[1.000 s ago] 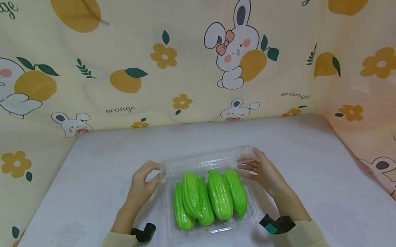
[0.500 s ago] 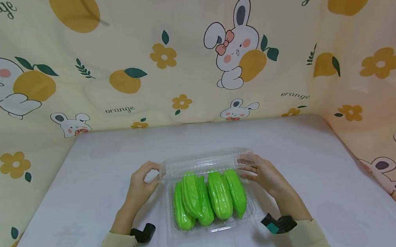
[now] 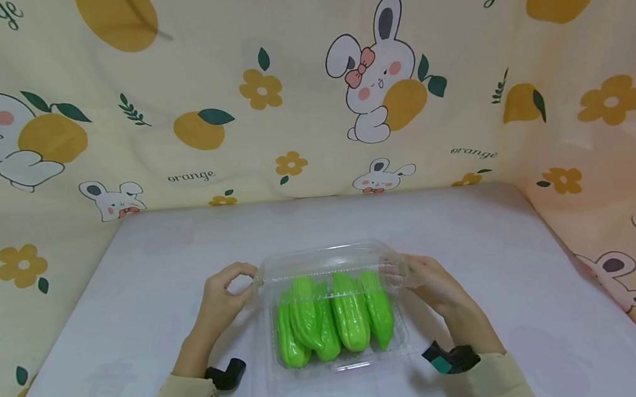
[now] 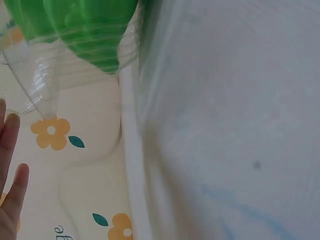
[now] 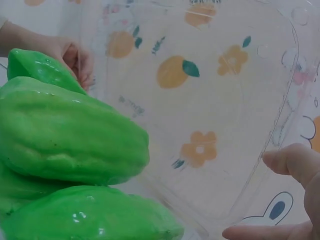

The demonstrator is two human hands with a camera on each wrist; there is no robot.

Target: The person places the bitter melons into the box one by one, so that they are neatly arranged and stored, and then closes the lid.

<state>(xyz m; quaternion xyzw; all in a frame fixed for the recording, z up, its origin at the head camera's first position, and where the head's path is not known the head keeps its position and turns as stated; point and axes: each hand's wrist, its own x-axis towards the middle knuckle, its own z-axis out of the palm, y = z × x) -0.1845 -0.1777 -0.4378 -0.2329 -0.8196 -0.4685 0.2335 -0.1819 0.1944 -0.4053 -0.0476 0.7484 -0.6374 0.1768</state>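
Observation:
A clear plastic clamshell box [image 3: 355, 366] sits on the white table, holding several glossy green ridged vegetables [image 3: 354, 321] that lie side by side. Its transparent lid [image 3: 323, 262] tilts over their far ends, partly lowered. At the lid's left corner, my left hand [image 3: 220, 301] pinches the edge between thumb and forefinger. My right hand [image 3: 439, 285] touches the lid's right side, some of its fingers showing through the plastic. In the right wrist view, fairly straight fingertips [image 5: 277, 162] meet the lid's rim. Only spread fingertips [image 4: 17, 185] of the left hand show in the left wrist view.
Around the white table [image 3: 137, 340] hangs a cream cloth [image 3: 309, 98] printed with rabbits, oranges and flowers. Black straps with small devices sit on both wrists, the left device [image 3: 227, 375] and the right device [image 3: 451, 358] on either side of the box.
The lid has swung down toward me and now covers the far ends of the green vegetables. Both hands have come slightly nearer with it. The box stays in place.

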